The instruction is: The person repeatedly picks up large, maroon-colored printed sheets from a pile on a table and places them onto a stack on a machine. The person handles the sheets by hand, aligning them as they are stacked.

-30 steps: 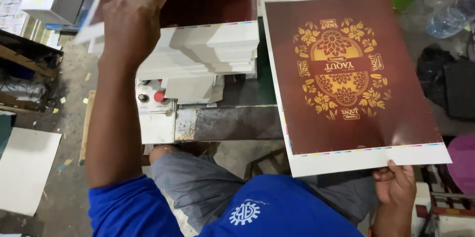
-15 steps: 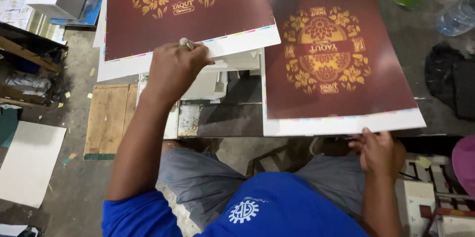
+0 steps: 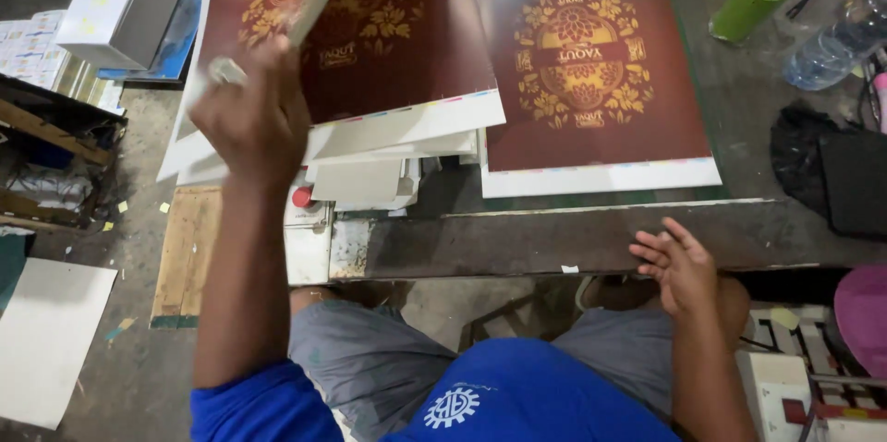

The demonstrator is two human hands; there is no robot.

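My left hand [image 3: 249, 119] is raised over the left stack of printed sheets [image 3: 370, 45] and grips the corner of a maroon sheet with a gold flower pattern, which is lifting and blurred. On the right, another maroon and gold sheet [image 3: 591, 72] lies flat on the worktable [image 3: 554, 234]. Below the table's front edge hovers my right hand [image 3: 679, 266], fingers spread, holding nothing and clear of that sheet.
A green cup [image 3: 753, 0] and a clear plastic bottle [image 3: 836, 36] stand at the table's back right, with a black bag [image 3: 832, 174] at the right edge. White boxes [image 3: 125, 3] sit at the top left. A wooden board [image 3: 185, 253] and a white card [image 3: 46, 336] lie on the floor.
My right hand has let go of the right sheet, which now lies flat on the table. My left hand has risen, lifting a sheet from the left stack.
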